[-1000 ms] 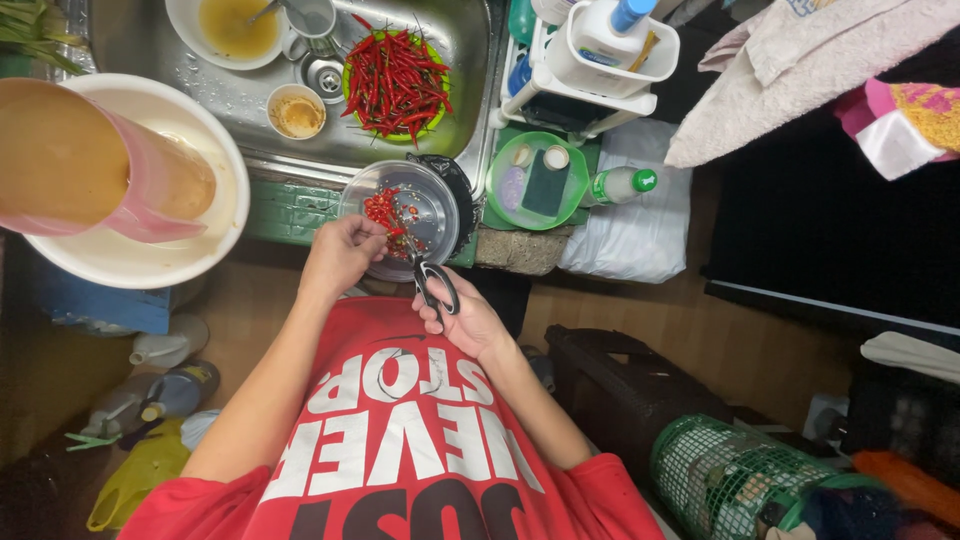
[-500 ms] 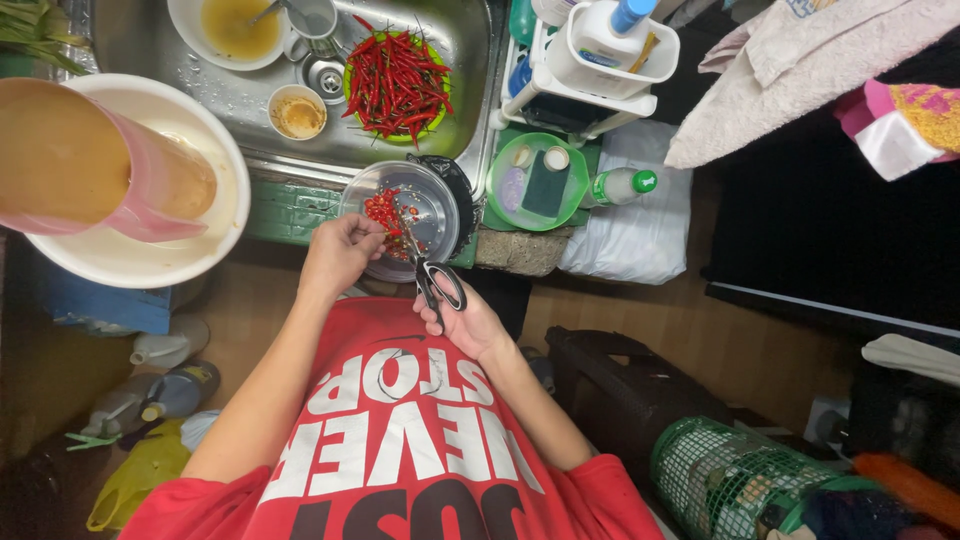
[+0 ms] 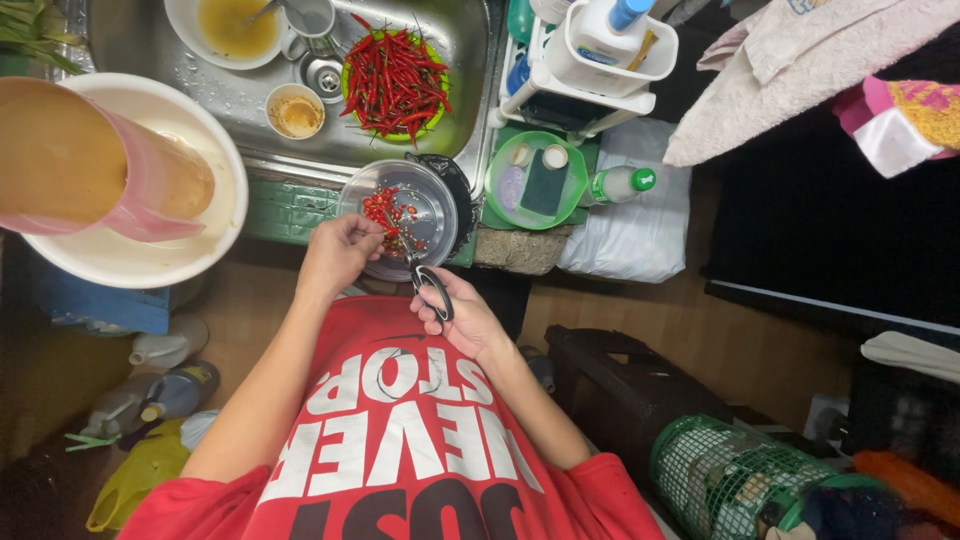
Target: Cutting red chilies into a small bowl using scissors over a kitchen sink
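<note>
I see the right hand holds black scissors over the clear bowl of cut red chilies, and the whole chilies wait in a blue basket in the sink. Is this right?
Not quite. In the head view the basket under the whole chilies in the sink is green, not blue. The rest stands: the right hand holds black scissors over the clear bowl of cut chilies.

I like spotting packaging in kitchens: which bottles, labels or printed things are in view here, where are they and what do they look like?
Bottle: lying right of the green tub, pale with green cap and label.
Dispenser: in the white rack beside the sink, white with blue top.
Shirt: on the person, red with large white print.
Floor bottles: lower left, dim.
</note>
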